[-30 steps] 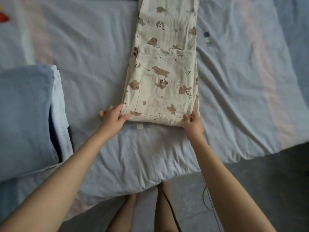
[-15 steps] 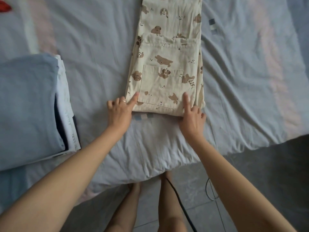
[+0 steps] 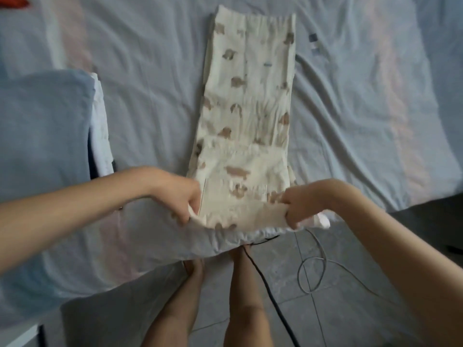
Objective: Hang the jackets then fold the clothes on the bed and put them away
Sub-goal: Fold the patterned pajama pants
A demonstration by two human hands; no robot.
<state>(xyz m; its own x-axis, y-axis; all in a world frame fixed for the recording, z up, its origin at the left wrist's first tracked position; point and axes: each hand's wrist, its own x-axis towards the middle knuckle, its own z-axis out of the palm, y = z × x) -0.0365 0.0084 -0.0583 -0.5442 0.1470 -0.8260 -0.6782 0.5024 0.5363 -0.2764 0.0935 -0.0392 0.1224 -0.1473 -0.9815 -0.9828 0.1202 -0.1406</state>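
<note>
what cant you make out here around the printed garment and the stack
Head view only.
Printed garment: motion blur smears its pattern.
Its near edge: covered by the left hand and right hand gripping it.
Folded stack: the blue top piece hides the layers below.
Red item: cut off by the top-left corner.

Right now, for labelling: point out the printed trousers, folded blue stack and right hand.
printed trousers point(image 3: 248, 101): head view, mid leg.
folded blue stack point(image 3: 42, 136): head view, top layer.
right hand point(image 3: 303, 204): head view, knuckles.
</note>
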